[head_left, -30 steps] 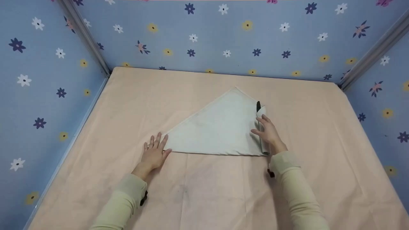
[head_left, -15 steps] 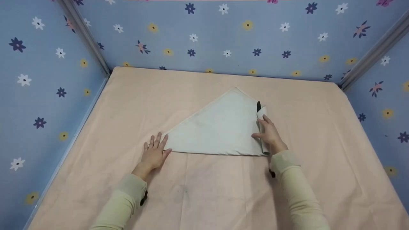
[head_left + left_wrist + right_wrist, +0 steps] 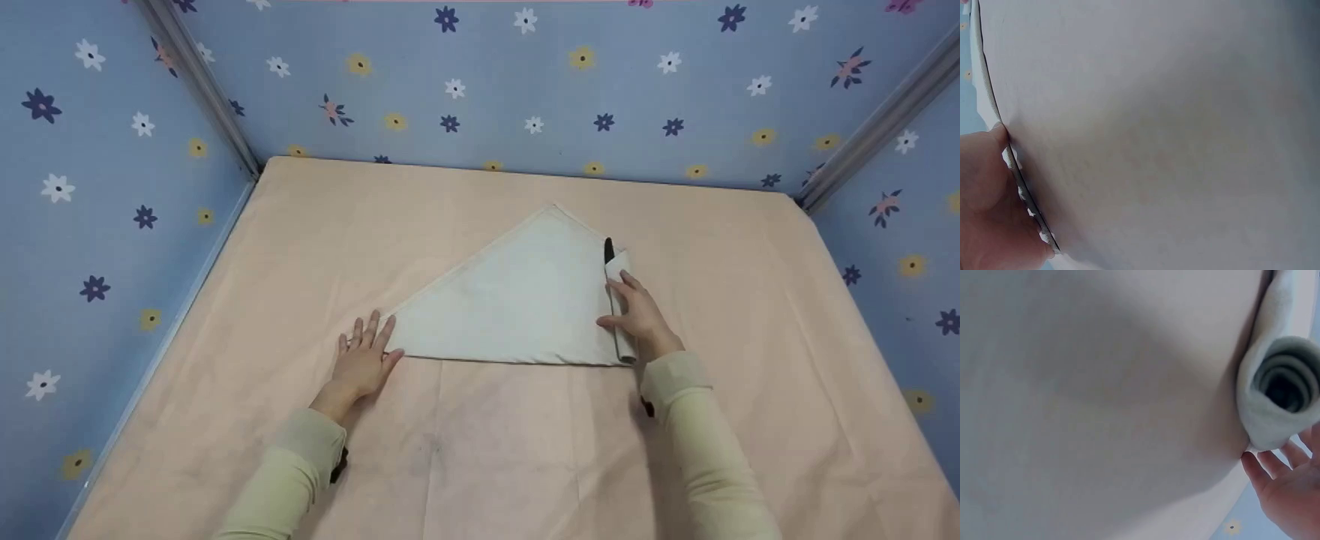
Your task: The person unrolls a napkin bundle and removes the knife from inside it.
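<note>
A pale grey-white cloth (image 3: 495,307) lies folded on the table in a roughly triangular shape. Its right end is wound into a narrow roll (image 3: 625,346), whose spiral end shows in the right wrist view. From the far end of that roll sticks a dark, rounded tip (image 3: 609,250); the rest is hidden in the cloth. My left hand (image 3: 361,367) presses the cloth's left corner with fingers spread. My right hand (image 3: 642,315) rests on the roll, fingers loosely bent over it and thumb on the flat cloth to its left.
A peach-coloured cover (image 3: 480,450) with faint creases spreads over the table. Blue flowered panels (image 3: 510,90) close in the back and both sides, with grey metal posts (image 3: 202,90) at the rear corners.
My right thumb has come down and slightly right, closer to the roll, and the right hand has shifted a little to the right. My left hand stays in place.
</note>
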Motion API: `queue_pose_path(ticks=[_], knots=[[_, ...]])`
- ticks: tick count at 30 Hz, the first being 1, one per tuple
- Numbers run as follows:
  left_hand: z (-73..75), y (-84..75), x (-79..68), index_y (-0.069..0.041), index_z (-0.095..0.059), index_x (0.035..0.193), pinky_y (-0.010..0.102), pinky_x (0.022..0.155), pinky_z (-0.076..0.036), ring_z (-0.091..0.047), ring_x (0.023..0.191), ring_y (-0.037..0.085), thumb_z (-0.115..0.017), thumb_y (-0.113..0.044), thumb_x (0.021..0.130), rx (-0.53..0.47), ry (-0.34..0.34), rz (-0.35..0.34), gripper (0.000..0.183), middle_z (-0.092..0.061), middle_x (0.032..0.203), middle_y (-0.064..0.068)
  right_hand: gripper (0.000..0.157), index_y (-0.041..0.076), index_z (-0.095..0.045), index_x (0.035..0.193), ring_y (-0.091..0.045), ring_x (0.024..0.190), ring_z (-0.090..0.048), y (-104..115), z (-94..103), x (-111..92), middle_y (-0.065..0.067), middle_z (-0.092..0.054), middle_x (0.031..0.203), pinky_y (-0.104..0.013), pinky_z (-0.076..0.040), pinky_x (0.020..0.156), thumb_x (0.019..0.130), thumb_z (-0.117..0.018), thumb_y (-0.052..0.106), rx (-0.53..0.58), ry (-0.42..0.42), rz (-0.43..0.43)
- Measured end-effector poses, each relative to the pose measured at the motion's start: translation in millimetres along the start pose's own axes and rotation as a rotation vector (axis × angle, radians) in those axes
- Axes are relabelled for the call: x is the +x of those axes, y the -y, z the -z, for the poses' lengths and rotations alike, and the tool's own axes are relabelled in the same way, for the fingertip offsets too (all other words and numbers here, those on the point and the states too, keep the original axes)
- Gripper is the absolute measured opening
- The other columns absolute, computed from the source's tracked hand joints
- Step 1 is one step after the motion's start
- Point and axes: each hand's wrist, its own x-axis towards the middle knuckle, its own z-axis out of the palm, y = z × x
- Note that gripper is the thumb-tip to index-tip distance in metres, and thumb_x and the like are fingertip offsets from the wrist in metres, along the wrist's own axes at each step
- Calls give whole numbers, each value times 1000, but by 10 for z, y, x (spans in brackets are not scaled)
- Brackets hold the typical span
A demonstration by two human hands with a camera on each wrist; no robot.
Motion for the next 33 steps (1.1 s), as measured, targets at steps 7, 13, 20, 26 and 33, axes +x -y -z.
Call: queue_pose_path(ticks=[7, 13, 20, 26, 33], knots=[[-9, 3, 9, -7, -12, 145, 59, 102, 0, 2, 132, 42, -32, -42, 97, 2, -7, 5, 62, 0, 148, 19, 79, -1, -32, 138, -40, 132, -12, -30, 40, -19, -20, -11, 147, -47, -13, 106, 74, -75, 13, 20, 7, 6], [-6, 1, 13, -8, -11, 145, 59, 102, 1, 3, 133, 41, -31, -42, 97, 5, 7, 13, 62, 1, 149, 19, 79, -1, -28, 139, -39, 133, -9, -59, 51, -20, -20, -9, 148, -46, -11, 106, 75, -73, 12, 47, 14, -23], [-15, 6, 16, -8, -11, 145, 59, 102, 0, 3, 132, 42, -31, -42, 97, 7, 5, 12, 62, 1, 149, 18, 78, 0, -26, 140, -39, 133, -8, -97, 54, -23, -20, -9, 148, -46, -10, 107, 77, -71, 11, 65, 17, -33], [-7, 1, 4, -9, -11, 145, 59, 102, 0, 4, 132, 42, -32, -41, 97, -11, 0, -6, 61, 1, 149, 18, 75, -1, -26, 140, -41, 132, -10, -129, 84, -37, -22, -10, 147, -48, -12, 106, 80, -68, 14, 13, 23, -14], [-12, -10, 11, -9, -12, 145, 59, 102, 1, 3, 133, 41, -32, -42, 97, -11, -1, 9, 62, 0, 149, 18, 72, 0, -25, 141, -40, 132, -9, -153, 102, -62, -22, -9, 147, -48, -11, 106, 82, -65, 12, 27, 23, -28]])
